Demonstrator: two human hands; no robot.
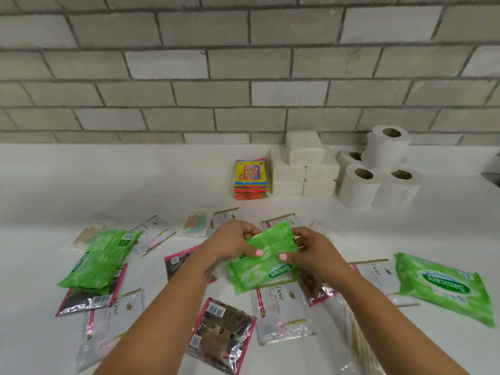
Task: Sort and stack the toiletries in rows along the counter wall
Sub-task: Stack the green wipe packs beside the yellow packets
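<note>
Both hands (270,247) pinch green wipes pack (259,262) above sachets.

— Where does everything sit relative to the stack of folded tissue packs (304,169)?

— It stands against the tiled wall (243,63). The toilet rolls (378,169) are just right of it, a pile of small wipe packets (251,178) touching its left.

— And in front?

— Sachets (281,309) and cotton-bud packs (193,222) scattered over the counter (108,180); one wipes pack (443,286) front-right, another wipes pouch (98,259) front-left on a sachet.
</note>
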